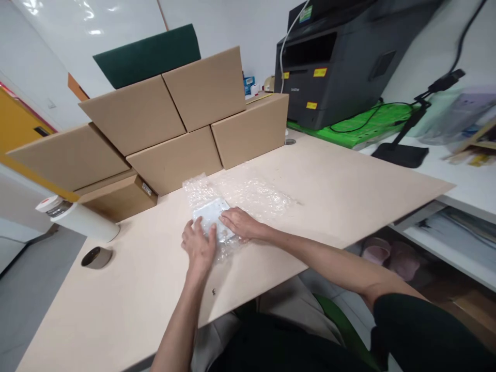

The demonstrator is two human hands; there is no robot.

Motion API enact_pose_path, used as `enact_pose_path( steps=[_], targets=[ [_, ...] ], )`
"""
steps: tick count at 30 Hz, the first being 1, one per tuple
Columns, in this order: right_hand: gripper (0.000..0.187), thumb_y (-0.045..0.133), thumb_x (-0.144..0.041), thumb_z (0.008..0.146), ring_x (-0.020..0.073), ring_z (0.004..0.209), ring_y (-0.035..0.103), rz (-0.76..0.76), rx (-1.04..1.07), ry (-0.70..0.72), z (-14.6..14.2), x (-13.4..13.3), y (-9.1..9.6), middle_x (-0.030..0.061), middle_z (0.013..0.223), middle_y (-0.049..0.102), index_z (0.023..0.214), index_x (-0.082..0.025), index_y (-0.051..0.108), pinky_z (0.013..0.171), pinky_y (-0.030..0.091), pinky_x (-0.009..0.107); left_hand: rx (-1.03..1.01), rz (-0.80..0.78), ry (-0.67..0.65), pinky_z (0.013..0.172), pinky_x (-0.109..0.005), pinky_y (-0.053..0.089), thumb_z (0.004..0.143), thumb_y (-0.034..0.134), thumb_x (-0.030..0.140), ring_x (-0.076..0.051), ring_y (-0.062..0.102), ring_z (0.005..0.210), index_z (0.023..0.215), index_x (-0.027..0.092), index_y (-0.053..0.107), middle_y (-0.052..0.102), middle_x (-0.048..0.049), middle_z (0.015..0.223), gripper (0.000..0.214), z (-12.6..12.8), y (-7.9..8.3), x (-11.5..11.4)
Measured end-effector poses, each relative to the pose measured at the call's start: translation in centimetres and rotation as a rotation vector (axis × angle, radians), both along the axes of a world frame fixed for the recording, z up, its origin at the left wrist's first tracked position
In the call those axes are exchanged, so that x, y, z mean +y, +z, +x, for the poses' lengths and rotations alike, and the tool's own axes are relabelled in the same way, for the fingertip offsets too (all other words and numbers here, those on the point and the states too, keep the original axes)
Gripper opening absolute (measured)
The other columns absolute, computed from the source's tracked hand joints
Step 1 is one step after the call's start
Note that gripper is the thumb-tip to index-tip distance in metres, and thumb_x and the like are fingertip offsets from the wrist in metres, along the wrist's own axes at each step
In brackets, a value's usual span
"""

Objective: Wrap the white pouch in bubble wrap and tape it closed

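Note:
A flat, white, rectangular object with rounded corners and small dark marks (211, 213) lies on clear bubble wrap (258, 194) spread over the table. Its exact kind I cannot make out. My left hand (198, 245) rests at its left and near side, fingers spread and stretched out, the fingertips touching its edge. From the right, my right hand (241, 223) holds the right edge with curled fingers, the thumb side on top. Part of the wrap reaches beyond the object at the far left and under both hands at the near side.
Stacked cardboard boxes (174, 160) line the table's back. To the left are a white bottle (87, 222) and a brown cup or tape roll (96, 257). A dark printer (310, 77) stands on a green surface (360, 124) at the right, near a black stand (401, 152).

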State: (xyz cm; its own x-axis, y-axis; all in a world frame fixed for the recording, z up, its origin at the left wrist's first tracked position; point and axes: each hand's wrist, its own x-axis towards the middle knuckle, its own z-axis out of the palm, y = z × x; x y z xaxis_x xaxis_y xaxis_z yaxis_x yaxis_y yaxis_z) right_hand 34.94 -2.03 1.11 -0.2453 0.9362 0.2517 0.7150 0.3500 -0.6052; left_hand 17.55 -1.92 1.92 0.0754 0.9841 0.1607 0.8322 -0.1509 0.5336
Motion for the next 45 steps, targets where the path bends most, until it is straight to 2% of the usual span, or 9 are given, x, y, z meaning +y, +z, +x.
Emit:
enact_pose_path(
  steps=[6,11,16,23,29,35,39,42,45],
  targets=[
    [0.049,0.036,-0.052,0.100,0.0195,0.081,0.059,-0.195,0.332,-0.062,1.1,-0.3,0.6,0.0062,0.084,0.066,0.081,-0.017,0.064,0.079,0.041,0.032,-0.671,-0.178,0.000,0.086,-0.037,0.051,0.087,0.050,0.064,-0.023,0.062,0.106,0.142,0.022,0.034,0.057,-0.0138,0.123,0.072,-1.0,1.6,-0.2],
    [0.046,0.052,-0.058,0.091,0.0171,0.081,0.062,-0.425,1.070,-0.073,4.0,-0.1,0.2,0.0051,0.084,0.070,0.087,-0.016,0.070,0.075,0.046,0.028,-0.718,0.016,-0.284,0.098,-0.039,0.046,0.092,0.044,0.061,-0.023,0.054,0.121,0.138,0.026,0.037,0.048,-0.0124,0.142,0.058,5.3,3.6,-0.6],
    [0.024,0.070,-0.038,0.076,0.0138,0.057,0.057,-0.442,1.377,-0.216,8.6,-0.5,-1.2,0.0024,0.061,0.063,0.078,-0.014,0.069,0.057,0.045,0.024,-0.472,0.109,-0.569,0.107,-0.045,0.039,0.096,0.037,0.050,-0.027,0.054,0.124,0.123,0.017,0.056,0.062,-0.0148,0.127,0.046,12.6,1.3,0.8],
    [0.020,0.053,-0.022,0.082,0.0169,0.086,0.063,-0.001,0.595,-0.739,15.4,-1.6,-1.2,0.0059,0.094,0.070,0.091,-0.016,0.069,0.079,0.046,0.027,-0.164,0.086,-0.631,0.110,-0.056,0.032,0.095,0.038,0.038,-0.032,0.045,0.133,0.116,0.018,0.064,0.058,-0.0157,0.135,0.039,16.3,-2.8,0.8],
    [0.033,0.070,-0.046,0.077,0.0280,0.108,0.059,-0.214,0.192,-0.732,15.4,1.5,0.5,0.0143,0.099,0.071,0.087,-0.014,0.068,0.086,0.044,0.031,-0.211,0.095,-0.676,0.111,-0.056,0.031,0.096,0.036,0.035,-0.030,0.042,0.136,0.119,0.018,0.062,0.058,-0.0158,0.134,0.038,15.8,-3.9,1.3],
    [0.042,0.087,-0.041,0.058,0.0220,0.076,0.064,-0.442,0.659,-0.510,12.7,1.6,1.3,0.0043,0.071,0.068,0.080,-0.013,0.066,0.066,0.047,0.027,-0.345,0.140,-0.663,0.103,-0.046,0.043,0.095,0.038,0.034,-0.026,0.053,0.124,0.137,0.015,0.041,0.054,-0.0185,0.134,0.046,13.9,-3.8,1.4],
    [0.044,0.090,-0.032,0.054,0.0175,0.068,0.066,-0.600,1.068,-0.135,11.5,-2.1,2.1,0.0046,0.076,0.071,0.086,-0.011,0.068,0.067,0.053,0.028,-0.273,0.261,-0.516,0.115,-0.061,0.016,0.090,0.051,0.047,-0.034,0.024,0.146,0.139,0.020,0.044,0.030,-0.0176,0.156,0.057,10.0,-0.6,1.9],
    [0.046,0.089,-0.029,0.058,0.0154,0.068,0.068,-0.599,1.116,0.118,10.6,-5.5,3.3,0.0059,0.084,0.072,0.094,-0.010,0.068,0.066,0.054,0.026,-0.282,0.095,-0.590,0.117,-0.062,0.002,0.088,0.054,0.054,-0.037,0.015,0.148,0.131,0.025,0.056,0.039,-0.0111,0.154,0.052,5.5,2.7,2.3],
    [0.046,0.087,-0.031,0.062,0.0153,0.069,0.068,-0.550,1.188,0.208,9.8,-7.0,4.2,0.0054,0.086,0.072,0.100,-0.012,0.067,0.066,0.054,0.027,-0.646,-0.313,-0.821,0.112,-0.048,0.034,0.086,0.053,0.062,-0.033,0.041,0.137,0.136,0.026,0.052,0.048,-0.0095,0.147,0.061,1.8,4.7,1.9]
  ],
)
